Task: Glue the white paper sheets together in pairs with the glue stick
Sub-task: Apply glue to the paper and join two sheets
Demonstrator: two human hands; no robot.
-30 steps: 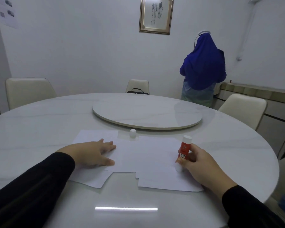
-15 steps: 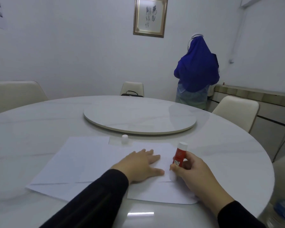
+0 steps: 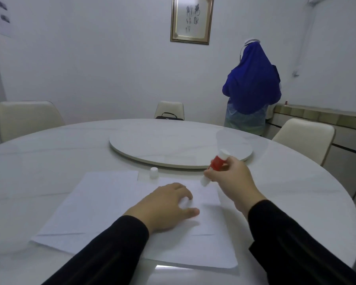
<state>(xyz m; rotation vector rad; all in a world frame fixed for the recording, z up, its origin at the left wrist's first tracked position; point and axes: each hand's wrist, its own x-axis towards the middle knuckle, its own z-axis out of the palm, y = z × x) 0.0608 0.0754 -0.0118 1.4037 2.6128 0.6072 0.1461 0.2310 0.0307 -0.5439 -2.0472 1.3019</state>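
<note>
Several white paper sheets (image 3: 103, 204) lie overlapped on the round white table (image 3: 49, 153) in front of me. My left hand (image 3: 164, 206) rests palm down on the top sheet, fingers spread. My right hand (image 3: 230, 179) grips the red glue stick (image 3: 217, 163), tilted with its uncapped end down at the far right corner of the top sheet. The stick's small white cap (image 3: 153, 173) stands on the table just beyond the sheets.
A round turntable (image 3: 152, 149) sits at the table's centre. Cream chairs (image 3: 27, 118) stand around the table; one far chair holds a black bag (image 3: 169, 116). A person in a blue head covering (image 3: 253, 87) stands at the back right by a counter.
My left hand slid right from the left sheets onto the top sheet. My right hand carried the glue stick from the sheet's near right part up to its far right corner.
</note>
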